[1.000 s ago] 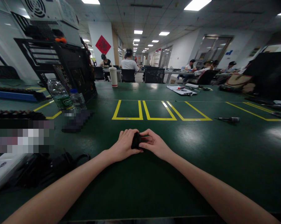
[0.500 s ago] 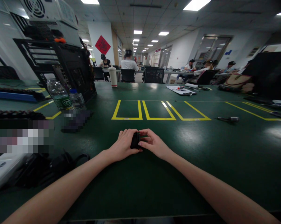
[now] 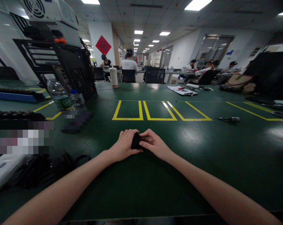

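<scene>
Left hand partly hides a black object, details unclear

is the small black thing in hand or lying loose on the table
In hand: the left hand holds the small black thing between thumb and fingers, and the right hand touches its right side.

black object partly hidden in the left grip, its finer details unclear

Pillar: white, with a red diamond
Ceiling light: glowing overhead, right of the pillar
Mesh chair: black, right of the pillar
Glass door: far right of the pillar
</scene>
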The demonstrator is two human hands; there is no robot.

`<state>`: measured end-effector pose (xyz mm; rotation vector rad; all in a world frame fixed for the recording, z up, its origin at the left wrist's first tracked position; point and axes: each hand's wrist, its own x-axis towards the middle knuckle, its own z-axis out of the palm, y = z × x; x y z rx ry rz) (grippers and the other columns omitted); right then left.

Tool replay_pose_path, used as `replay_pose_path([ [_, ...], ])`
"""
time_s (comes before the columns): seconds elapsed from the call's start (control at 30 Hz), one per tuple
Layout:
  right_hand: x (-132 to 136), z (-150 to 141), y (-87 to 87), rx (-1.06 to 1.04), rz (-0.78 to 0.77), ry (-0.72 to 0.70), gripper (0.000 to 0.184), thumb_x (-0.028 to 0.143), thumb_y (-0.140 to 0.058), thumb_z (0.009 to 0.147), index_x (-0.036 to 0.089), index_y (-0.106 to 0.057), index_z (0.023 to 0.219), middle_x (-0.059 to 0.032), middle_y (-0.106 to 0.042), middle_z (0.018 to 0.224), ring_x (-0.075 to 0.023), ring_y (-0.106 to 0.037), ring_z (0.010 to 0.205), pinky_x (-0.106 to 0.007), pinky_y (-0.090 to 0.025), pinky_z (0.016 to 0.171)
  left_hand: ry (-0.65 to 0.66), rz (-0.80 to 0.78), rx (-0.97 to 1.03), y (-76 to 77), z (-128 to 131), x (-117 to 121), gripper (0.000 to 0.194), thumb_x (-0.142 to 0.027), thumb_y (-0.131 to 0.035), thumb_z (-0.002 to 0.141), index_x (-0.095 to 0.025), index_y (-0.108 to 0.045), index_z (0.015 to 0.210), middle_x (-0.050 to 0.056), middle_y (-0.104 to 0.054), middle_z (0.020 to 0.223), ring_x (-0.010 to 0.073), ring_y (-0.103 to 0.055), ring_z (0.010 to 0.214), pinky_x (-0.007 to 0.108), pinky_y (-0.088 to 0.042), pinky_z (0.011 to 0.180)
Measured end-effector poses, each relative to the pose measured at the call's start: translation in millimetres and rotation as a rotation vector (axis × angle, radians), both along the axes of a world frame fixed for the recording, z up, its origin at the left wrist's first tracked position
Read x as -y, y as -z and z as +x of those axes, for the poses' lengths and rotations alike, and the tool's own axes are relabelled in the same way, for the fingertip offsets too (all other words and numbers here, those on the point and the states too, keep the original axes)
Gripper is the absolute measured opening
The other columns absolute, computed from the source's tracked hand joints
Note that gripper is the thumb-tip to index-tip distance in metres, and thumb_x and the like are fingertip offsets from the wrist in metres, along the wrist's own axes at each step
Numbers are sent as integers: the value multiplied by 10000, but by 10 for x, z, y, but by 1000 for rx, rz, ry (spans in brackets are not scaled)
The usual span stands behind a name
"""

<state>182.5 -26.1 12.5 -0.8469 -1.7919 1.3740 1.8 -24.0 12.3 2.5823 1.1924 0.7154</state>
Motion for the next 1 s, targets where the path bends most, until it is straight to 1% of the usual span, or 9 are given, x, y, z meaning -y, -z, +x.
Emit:
replay_pose_path([
  [0.1,-26,0,7,42,-13,14,267,249,-537,753,206,-432,995,-28,-487,1037,-174,-525,970,-381,-451,842,-11,-20,-5,-18,0,11,541,-405,-609,675,-202,-355,1108,67,-471,1010,231,-455,883,362,-347,754],
  [0.17,-34,8,10,59,-31,-7,279,253,-538,750,205,-434,1004,-32,-489,1043,-178,-528,965,-391,-448,846,-12,-26,-3,-30,1,18,532,-398,-609,677,-208,-357,1106,63,-474,1010,231,-458,884,363,-346,754],
  [0.27,-26,24,9,38,-52,-49,297,222,-559,732,219,-431,1001,-23,-499,1035,-177,-535,965,-389,-454,841,0,-20,-4,-42,4,28,526,-389,-606,683,-203,-353,1105,65,-474,1014,229,-458,886,358,-345,751],
  [0.37,-6,32,10,17,-63,-61,358,192,-590,704,235,-416,1013,-15,-502,1031,-175,-532,975,-376,-462,834,-2,-12,-8,-34,5,27,522,-383,-604,687,-200,-350,1105,70,-471,1018,230,-456,891,357,-345,749],
  [0.47,-5,23,23,8,-70,-55,297,231,-563,730,232,-427,993,-18,-500,1030,-169,-544,947,-363,-477,800,-11,6,-5,-13,5,16,535,-384,-612,679,-198,-348,1105,70,-472,1015,231,-454,894,357,-342,750],
  [0.57,-26,-1,47,-18,-60,-37,225,248,-533,754,222,-438,956,-15,-513,975,-160,-566,888,-347,-486,763,-8,14,-3,2,5,4,555,-397,-622,666,-194,-350,1105,68,-474,1010,229,-455,891,354,-340,749],
  [0.63,-39,-15,55,-45,-47,-37,230,225,-542,747,220,-434,950,-11,-511,964,-160,-565,895,-345,-479,775,-5,13,-2,1,6,0,555,-401,-622,664,-192,-353,1103,65,-476,1005,227,-455,889,353,-340,749],
  [0.77,-42,-17,44,-31,-34,-25,287,198,-547,741,221,-429,1001,-24,-476,1051,-165,-537,963,-360,-451,838,6,1,-1,-14,6,5,536,-390,-614,677,-196,-353,1103,59,-477,1006,221,-456,888,350,-342,750],
  [1.0,-17,25,41,-27,-75,-74,358,162,-599,691,230,-420,994,-6,-514,996,-173,-537,968,-369,-465,826,8,-2,-12,-27,1,18,529,-387,-604,689,-194,-343,1107,70,-470,1022,226,-453,896,356,-342,760],
])
